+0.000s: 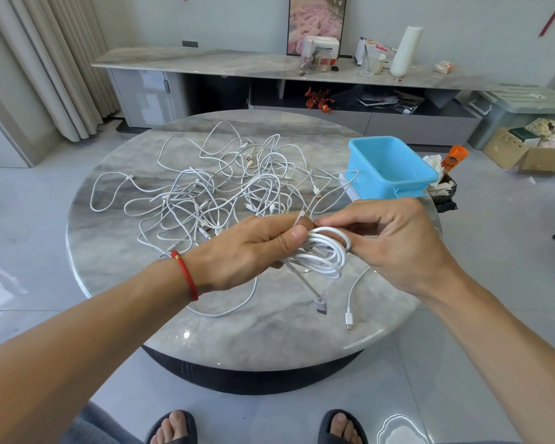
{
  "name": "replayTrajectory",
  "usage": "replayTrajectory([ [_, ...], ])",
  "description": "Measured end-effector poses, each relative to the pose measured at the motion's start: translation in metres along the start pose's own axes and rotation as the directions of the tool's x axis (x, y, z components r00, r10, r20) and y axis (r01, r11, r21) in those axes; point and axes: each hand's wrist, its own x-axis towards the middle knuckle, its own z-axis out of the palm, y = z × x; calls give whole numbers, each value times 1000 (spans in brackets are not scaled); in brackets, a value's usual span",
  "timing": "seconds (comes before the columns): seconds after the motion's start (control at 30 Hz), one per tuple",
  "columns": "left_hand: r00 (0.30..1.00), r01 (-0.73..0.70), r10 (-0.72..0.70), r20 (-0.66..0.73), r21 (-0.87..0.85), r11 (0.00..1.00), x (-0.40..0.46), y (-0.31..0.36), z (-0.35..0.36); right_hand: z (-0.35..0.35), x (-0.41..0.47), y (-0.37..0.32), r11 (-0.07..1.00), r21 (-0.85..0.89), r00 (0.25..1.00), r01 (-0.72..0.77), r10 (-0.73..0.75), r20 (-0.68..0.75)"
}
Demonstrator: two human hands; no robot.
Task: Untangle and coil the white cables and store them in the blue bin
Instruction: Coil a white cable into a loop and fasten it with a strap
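Round marble table stood on grey tiled floor, low sideboard behind. Tangle of white cables sprawled across table centre. Blue bin sat at right edge, open side up, well apart from hands. Left hand, red bracelet on wrist, fingers pinching coil. Right hand fingers gripped coil's far side. Coil held above near table, loops stretched left-right; loose ends trailed toward viewer, plugs pointing down-front.
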Motion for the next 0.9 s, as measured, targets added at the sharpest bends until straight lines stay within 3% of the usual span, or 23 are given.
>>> replayTrajectory([
  [0.4, 996, 64, -64, 54, 11, 998, -1, 2, 2, 0, 0, 0, 998, -63, 1000, 26, -25, 10],
  [0.9, 1000, 0, 0, -7, 12, 1000, 3, -5, 2, -6, 0, 2, 993, -118, 1000, 21, -22, -7],
])
